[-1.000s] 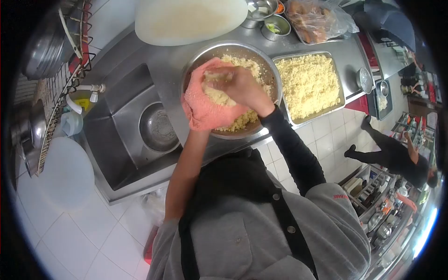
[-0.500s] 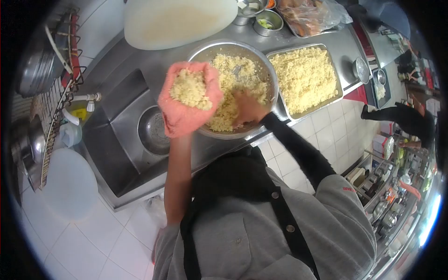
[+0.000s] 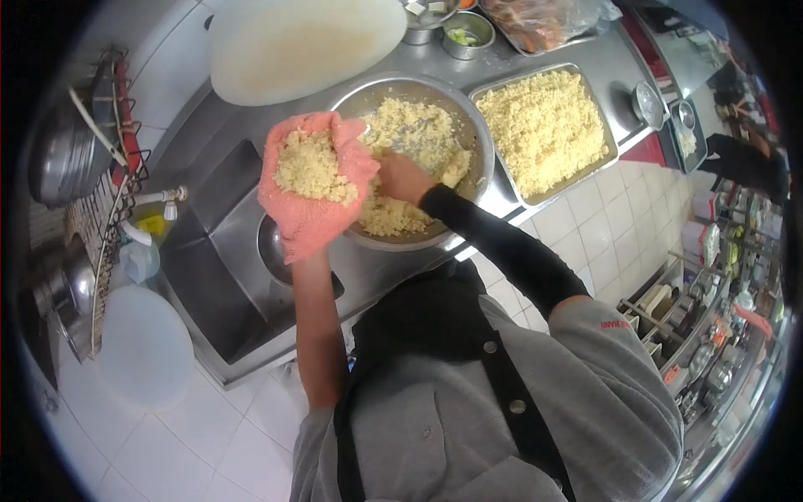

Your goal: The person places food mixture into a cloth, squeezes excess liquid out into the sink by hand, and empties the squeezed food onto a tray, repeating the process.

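A pink cloth (image 3: 301,222), heaped with pale yellow crumbled food (image 3: 311,167), rests over my left hand, which is hidden beneath it; only the wrist and forearm (image 3: 314,301) show. It is held above the left rim of a large metal bowl (image 3: 478,138). More of the crumbly food (image 3: 418,125) lies in the bowl, with bare metal showing in patches. My right hand (image 3: 404,177), below a black sleeve, is over the bowl against the cloth's right edge. Its fingers look curled, and their tips are hidden.
Right of the bowl stands a metal tray (image 3: 615,151) full of similar crumbs. A white cutting board (image 3: 309,50), a small metal bowl (image 3: 468,38) and a plastic bag (image 3: 544,21) are behind. At left are a sink (image 3: 222,276) and a wire rack (image 3: 104,251). Another person (image 3: 744,163) is at far right.
My right hand has moved left and up from the food in the bowl to the cloth's edge. The cloth has shifted slightly left. The whole view has also shifted a little.
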`<state>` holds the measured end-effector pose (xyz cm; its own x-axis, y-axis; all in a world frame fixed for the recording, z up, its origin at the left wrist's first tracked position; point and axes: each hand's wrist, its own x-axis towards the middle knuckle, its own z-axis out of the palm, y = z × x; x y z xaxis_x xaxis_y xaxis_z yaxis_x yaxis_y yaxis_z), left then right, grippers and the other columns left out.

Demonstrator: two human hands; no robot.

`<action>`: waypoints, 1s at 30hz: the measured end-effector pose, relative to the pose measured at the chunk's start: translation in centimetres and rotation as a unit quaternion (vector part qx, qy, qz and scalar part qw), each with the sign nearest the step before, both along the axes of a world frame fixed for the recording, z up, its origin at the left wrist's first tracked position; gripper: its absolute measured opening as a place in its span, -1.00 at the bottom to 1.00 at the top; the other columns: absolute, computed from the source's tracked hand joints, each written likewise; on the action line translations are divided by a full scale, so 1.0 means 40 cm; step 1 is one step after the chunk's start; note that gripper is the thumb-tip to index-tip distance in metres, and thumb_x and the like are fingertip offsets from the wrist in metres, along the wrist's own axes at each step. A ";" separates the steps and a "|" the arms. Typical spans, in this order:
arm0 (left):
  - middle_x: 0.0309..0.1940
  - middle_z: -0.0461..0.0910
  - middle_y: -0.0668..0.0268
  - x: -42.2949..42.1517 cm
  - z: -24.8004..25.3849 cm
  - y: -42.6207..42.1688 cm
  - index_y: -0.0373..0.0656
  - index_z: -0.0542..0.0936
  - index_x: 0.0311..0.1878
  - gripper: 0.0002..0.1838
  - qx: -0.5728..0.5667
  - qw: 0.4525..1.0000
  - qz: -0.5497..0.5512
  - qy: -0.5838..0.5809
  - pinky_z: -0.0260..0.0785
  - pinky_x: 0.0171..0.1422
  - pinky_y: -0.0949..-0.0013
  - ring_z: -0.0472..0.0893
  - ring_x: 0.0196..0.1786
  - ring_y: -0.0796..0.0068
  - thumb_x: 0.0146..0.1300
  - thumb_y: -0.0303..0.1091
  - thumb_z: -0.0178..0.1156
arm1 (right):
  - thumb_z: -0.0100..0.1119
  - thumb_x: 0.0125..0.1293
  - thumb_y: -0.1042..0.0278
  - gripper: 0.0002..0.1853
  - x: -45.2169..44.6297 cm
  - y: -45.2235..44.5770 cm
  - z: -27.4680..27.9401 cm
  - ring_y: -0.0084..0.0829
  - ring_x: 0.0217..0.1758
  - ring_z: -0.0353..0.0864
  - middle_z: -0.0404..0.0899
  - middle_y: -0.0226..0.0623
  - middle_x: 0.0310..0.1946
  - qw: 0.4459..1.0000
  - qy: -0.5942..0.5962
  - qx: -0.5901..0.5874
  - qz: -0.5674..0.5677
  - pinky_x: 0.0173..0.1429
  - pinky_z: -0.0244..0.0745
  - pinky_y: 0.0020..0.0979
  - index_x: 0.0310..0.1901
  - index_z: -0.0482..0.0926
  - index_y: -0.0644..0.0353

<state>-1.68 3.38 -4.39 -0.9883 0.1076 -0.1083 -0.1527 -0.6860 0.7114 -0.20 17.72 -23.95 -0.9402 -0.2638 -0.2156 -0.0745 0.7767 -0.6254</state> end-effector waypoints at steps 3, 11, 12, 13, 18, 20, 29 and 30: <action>-0.03 0.51 0.17 0.004 -0.028 -0.032 -0.25 0.51 0.01 -0.71 0.074 0.995 -0.069 -0.018 0.46 0.02 0.08 0.50 0.04 0.17 0.44 -0.21 0.05 | 0.53 0.08 0.21 -0.38 0.014 0.084 0.025 -0.09 0.03 0.71 0.71 0.07 -0.08 0.990 -0.039 -0.112 -0.076 0.23 0.55 -0.20 0.19 0.61 0.23; 0.01 0.57 0.23 0.003 -0.162 0.035 -0.20 0.48 0.15 -0.66 0.125 0.980 -0.129 -0.090 0.50 0.27 0.22 0.57 0.02 0.26 0.47 -0.19 -0.02 | 0.52 0.20 0.32 -0.12 0.000 0.182 0.294 -0.41 0.01 0.71 0.70 -0.03 0.04 0.853 -0.154 -0.418 -0.272 0.09 0.60 -0.46 0.40 0.25 0.66; 0.02 0.58 0.23 0.005 -0.161 0.052 -0.19 0.48 0.16 -0.64 0.016 0.991 -0.124 -0.040 0.51 0.27 0.21 0.58 0.04 0.26 0.47 -0.16 -0.01 | 0.52 0.20 0.31 -0.11 -0.003 0.163 0.323 -0.41 0.03 0.70 0.70 -0.03 0.06 0.844 -0.143 -0.440 -0.271 0.09 0.60 -0.44 0.40 0.24 0.68; 0.03 0.58 0.24 0.030 -0.153 0.068 -0.19 0.48 0.17 -0.62 -0.192 0.971 -0.118 0.081 0.51 0.27 0.19 0.59 0.06 0.26 0.46 -0.13 0.01 | 0.53 0.20 0.30 -0.09 -0.003 0.146 0.345 -0.40 0.05 0.70 0.69 -0.02 0.08 0.835 -0.133 -0.461 -0.270 0.09 0.61 -0.42 0.40 0.22 0.71; -0.04 0.63 0.30 0.006 -0.210 0.099 -0.11 0.51 0.15 -0.62 0.167 0.949 -0.189 -0.191 0.52 0.21 0.23 0.64 0.05 0.34 0.52 -0.04 -0.01 | 0.36 0.36 0.32 -0.58 0.005 0.078 0.412 -0.19 0.08 0.69 0.57 0.07 0.15 0.964 0.011 -0.207 -0.165 0.08 0.64 -0.23 0.20 0.55 0.25; -0.02 0.62 0.27 -0.002 -0.229 0.091 -0.15 0.51 0.14 -0.61 0.175 0.946 -0.193 -0.194 0.48 0.24 0.23 0.62 0.08 0.34 0.52 -0.05 -0.02 | 0.30 0.38 0.34 -0.57 0.024 0.041 0.353 0.00 0.13 0.65 0.48 0.16 0.23 0.971 0.156 -0.113 -0.144 0.15 0.60 -0.12 0.23 0.53 0.27; -0.01 0.59 0.20 0.023 -0.116 0.071 -0.22 0.53 0.01 -0.65 -0.058 0.987 -0.147 -0.038 0.42 0.28 0.22 0.57 0.11 0.35 0.50 -0.11 -0.03 | 0.14 0.36 0.51 -0.62 0.033 0.052 0.387 0.07 0.03 0.68 0.66 0.16 -0.02 0.970 0.193 -0.139 -0.048 0.13 0.60 -0.11 0.21 0.56 0.27; -0.02 0.60 0.20 0.030 -0.111 0.066 -0.22 0.54 -0.02 -0.66 -0.189 0.973 -0.125 0.035 0.44 0.26 0.20 0.57 0.11 0.35 0.50 -0.12 -0.03 | 0.14 0.35 0.51 -0.63 0.035 0.077 0.438 0.08 -0.07 0.70 0.68 0.12 -0.07 0.970 0.185 -0.145 -0.062 0.08 0.62 -0.10 0.18 0.58 0.28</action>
